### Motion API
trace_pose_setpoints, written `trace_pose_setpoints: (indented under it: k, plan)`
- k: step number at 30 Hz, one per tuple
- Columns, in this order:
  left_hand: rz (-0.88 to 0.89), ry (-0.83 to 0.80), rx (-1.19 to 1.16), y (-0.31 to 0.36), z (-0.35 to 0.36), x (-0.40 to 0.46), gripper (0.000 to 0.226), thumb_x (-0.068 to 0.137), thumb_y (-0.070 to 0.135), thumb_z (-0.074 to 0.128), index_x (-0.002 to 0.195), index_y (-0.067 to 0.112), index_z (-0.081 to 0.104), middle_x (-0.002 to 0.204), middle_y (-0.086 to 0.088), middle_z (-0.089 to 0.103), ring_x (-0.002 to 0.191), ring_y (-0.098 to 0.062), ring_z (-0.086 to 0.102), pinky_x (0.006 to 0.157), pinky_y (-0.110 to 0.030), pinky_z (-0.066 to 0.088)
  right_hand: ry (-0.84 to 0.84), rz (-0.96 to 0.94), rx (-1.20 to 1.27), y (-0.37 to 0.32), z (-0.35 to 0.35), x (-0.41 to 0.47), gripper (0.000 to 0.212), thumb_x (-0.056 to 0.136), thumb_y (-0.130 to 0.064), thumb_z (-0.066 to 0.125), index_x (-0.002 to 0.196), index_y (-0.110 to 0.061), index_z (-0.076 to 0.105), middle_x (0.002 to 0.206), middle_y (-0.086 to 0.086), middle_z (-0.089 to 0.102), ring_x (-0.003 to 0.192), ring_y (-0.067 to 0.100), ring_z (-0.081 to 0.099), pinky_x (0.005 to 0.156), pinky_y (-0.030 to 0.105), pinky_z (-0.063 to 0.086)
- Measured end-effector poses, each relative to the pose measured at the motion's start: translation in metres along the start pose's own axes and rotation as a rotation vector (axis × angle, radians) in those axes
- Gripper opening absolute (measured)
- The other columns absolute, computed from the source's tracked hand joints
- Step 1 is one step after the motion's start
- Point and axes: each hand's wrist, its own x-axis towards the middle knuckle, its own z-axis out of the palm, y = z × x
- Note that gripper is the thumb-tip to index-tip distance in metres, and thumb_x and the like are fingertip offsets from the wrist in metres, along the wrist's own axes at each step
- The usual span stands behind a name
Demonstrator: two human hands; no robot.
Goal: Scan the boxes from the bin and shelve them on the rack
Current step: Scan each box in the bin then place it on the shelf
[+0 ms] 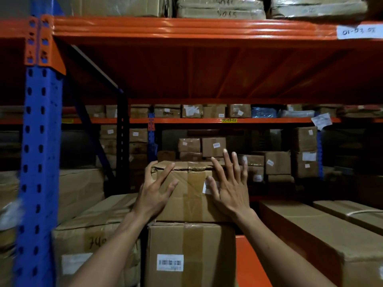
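With both hands, my left point(154, 195) curled on its corner and my right point(229, 188) flat and spread, I push the box point(187, 195) onto the lower carton point(190, 253) in the rack point(39, 141), so it sits square.

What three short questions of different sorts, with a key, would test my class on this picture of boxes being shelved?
1. True or false: the top box sits directly on the orange shelf.
2. Multiple choice: where is the barcode label? A) on the blue upright B) on the front of the lower box C) on the top box's lid
3. Fill in: the right hand lies with fingers ____ against the top box.

Key
1. False: it rests on the lower box.
2. B.
3. Spread; the left hand curls over the box's left top corner.
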Motion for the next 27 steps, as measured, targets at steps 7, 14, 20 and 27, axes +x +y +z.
trace_pose_setpoints:
  k: [7, 14, 20, 27]
  plan:
    - [-0.138, -0.184, -0.029, 0.003, 0.003, -0.037, 0.076, 0.082, 0.086, 0.034, 0.146, 0.064, -0.001, 0.159, 0.009, -0.030, 0.149, -0.039, 0.014, 0.104, -0.063, 0.036, -0.217, -0.051, -0.094, -0.009, -0.017, -0.032, 0.074, 0.108, -0.053, 0.021, 0.167, -0.011, 0.010, 0.175, 0.012, -0.004, 0.162, 0.028, -0.006, 0.128, 0.058, 0.007]
    - [-0.219, -0.346, 0.133, 0.024, -0.017, -0.109, 0.073, 0.096, 0.061, 0.043, 0.152, 0.053, -0.003, 0.165, -0.008, -0.012, 0.146, -0.038, 0.025, 0.111, -0.056, 0.032, -0.423, -0.018, -0.048, -0.014, -0.069, -0.082, 0.073, 0.107, -0.055, 0.021, 0.168, -0.020, 0.001, 0.174, 0.010, -0.016, 0.160, 0.025, -0.016, 0.129, 0.053, -0.004]
    - [-0.007, -0.011, 0.070, 0.077, -0.010, -0.195, 0.058, 0.089, 0.035, 0.054, 0.134, -0.001, 0.056, 0.145, -0.028, 0.044, 0.135, -0.044, 0.042, 0.115, -0.051, 0.031, -0.461, 0.127, 0.043, -0.004, -0.133, -0.156, 0.072, 0.106, -0.049, 0.047, 0.164, -0.010, 0.029, 0.174, 0.013, 0.013, 0.162, 0.029, 0.005, 0.130, 0.049, 0.004]
    - [-0.376, -0.424, -0.344, 0.162, 0.053, -0.316, 0.049, 0.086, 0.026, 0.072, 0.124, -0.003, 0.060, 0.123, -0.020, 0.061, 0.118, -0.036, 0.057, 0.103, -0.035, 0.040, -0.725, 0.405, 0.007, 0.030, -0.234, -0.283, 0.073, 0.101, -0.050, 0.058, 0.157, -0.007, 0.040, 0.161, 0.014, 0.042, 0.150, 0.030, 0.037, 0.126, 0.042, 0.022]
